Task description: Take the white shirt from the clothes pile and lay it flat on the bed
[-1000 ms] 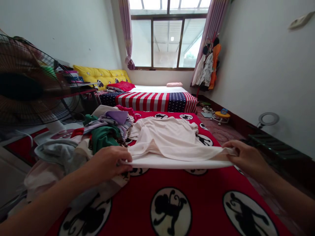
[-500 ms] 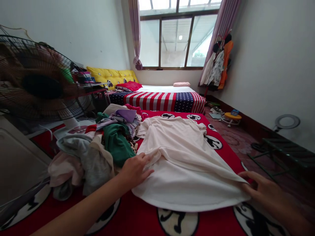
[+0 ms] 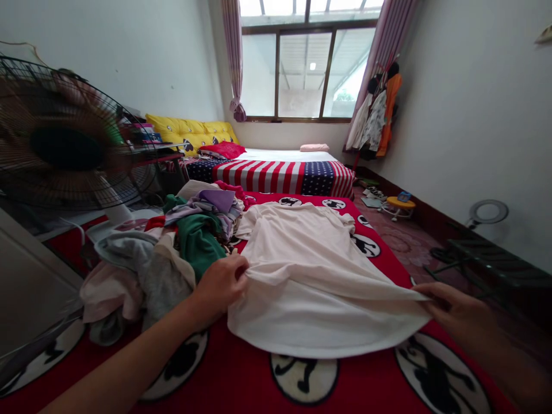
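Note:
A white short-sleeved T-shirt (image 3: 306,253) lies spread on a red blanket (image 3: 241,379) with round black-and-white cat patches, its collar end away from me and its hem toward me. My left hand (image 3: 224,282) pinches the shirt's left side edge, fingers closed on the cloth. At the right, my right hand (image 3: 446,305) grips the side edge near the hem between thumb and fingers. The upper layer is pulled into folds running between both hands, and the lower hem layer shows in front of them.
Left of the shirt is a heap of crumpled clothes, with a green garment (image 3: 200,244) and a grey one (image 3: 159,270). A large fan (image 3: 66,146) stands behind it. Beyond are a bed with a flag-patterned cover (image 3: 267,175), a yellow stool (image 3: 400,203) and a dark green folding rack (image 3: 495,261).
My left hand has moved left from the shirt's front to its side edge and closed on the cloth. The right hand keeps its hold, and the folds now stretch straighter across.

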Available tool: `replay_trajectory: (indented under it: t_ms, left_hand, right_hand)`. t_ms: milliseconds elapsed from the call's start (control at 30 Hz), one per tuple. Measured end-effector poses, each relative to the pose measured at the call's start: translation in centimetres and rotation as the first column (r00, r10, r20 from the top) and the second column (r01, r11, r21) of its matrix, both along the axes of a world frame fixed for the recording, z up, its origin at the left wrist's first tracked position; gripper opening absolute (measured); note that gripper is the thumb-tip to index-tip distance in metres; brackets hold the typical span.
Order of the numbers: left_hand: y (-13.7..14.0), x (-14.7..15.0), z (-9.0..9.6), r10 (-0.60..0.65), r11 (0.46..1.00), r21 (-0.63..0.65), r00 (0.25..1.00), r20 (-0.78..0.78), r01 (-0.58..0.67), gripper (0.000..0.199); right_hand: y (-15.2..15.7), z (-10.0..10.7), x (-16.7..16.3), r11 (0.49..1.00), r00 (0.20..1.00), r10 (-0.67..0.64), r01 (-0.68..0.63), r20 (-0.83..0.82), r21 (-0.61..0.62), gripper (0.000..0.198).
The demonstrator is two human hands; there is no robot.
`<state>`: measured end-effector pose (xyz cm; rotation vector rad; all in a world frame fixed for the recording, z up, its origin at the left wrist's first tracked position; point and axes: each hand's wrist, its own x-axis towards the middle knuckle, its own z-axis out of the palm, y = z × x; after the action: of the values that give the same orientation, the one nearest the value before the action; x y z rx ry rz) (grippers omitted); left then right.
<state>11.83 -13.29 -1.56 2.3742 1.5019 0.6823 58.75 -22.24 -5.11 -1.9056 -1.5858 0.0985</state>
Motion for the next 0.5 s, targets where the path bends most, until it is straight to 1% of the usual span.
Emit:
replay_trajectory:
  t_ms: [33, 67, 100, 133, 167, 200, 267, 333, 367, 433, 500]
  left_hand:
    - [-0.4, -0.7, 0.6, -0.015, 0.996, -0.082, 0.987, 0.162, 0.028, 0.01]
    - [-0.8, -1.3, 1.2, -0.004, 0.98, -0.186, 0.946, 0.325, 0.068, 0.009]
    - [-1.3, -1.8, 1.6, 0.037, 0.95, -0.29, 0.885, 0.465, 0.113, 0.01]
    - [-1.7, -2.2, 1.9, 0.103, 0.913, -0.382, 0.822, 0.56, 0.146, 0.012]
    - [-2.0, -2.5, 2.1, 0.176, 0.88, -0.448, 0.77, 0.613, 0.156, 0.014]
    - [-2.4, -2.7, 2.1, 0.237, 0.861, -0.488, 0.735, 0.635, 0.144, 0.016]
    - [-2.8, -3.0, 2.0, 0.312, 0.857, -0.509, 0.709, 0.632, 0.077, 0.022]
    - [-3.0, -3.4, 1.8, 0.342, 0.869, -0.495, 0.711, 0.614, 0.009, 0.029]
    - [-3.0, -3.7, 1.8, 0.341, 0.876, -0.481, 0.725, 0.599, -0.014, 0.032]
    - [-3.0, -4.6, 1.9, 0.288, 0.894, -0.448, 0.797, 0.531, -0.024, 0.037]
    - [-3.0, -5.6, 2.1, 0.19, 0.915, -0.404, 0.891, 0.411, -0.009, 0.036]
  right_hand:
    - [-0.1, 0.3, 0.3, 1.0, 1.0, -0.008, 0.009, -0.019, 0.02, 0.029]
    - [-0.2, 0.4, 0.7, 1.0, 0.999, -0.013, 0.014, -0.038, 0.019, 0.029]
    - [-0.3, 0.4, 1.0, 1.0, 0.998, -0.016, 0.016, -0.06, -0.001, 0.029]
    - [-0.4, 0.3, 1.3, 0.999, 0.996, -0.026, 0.024, -0.084, -0.029, 0.029]
    - [-0.5, 0.2, 1.5, 0.998, 0.993, -0.041, 0.035, -0.11, -0.058, 0.028]
    - [-0.6, 0.1, 1.7, 0.995, 0.988, -0.058, 0.047, -0.142, -0.086, 0.028]
    - [-0.7, 0.0, 1.9, 0.989, 0.969, -0.101, 0.074, -0.227, -0.125, 0.027]
    - [-1.0, 0.2, 1.9, 0.986, 0.937, -0.131, 0.09, -0.325, -0.137, 0.027]
    - [-1.2, 0.4, 1.9, 0.987, 0.92, -0.138, 0.097, -0.367, -0.129, 0.027]
    - [-1.6, 0.9, 1.9, 0.991, 0.905, -0.121, 0.086, -0.409, -0.103, 0.026]
    - [-2.0, 1.2, 2.1, 0.996, 0.919, -0.047, 0.014, -0.392, -0.088, 0.022]
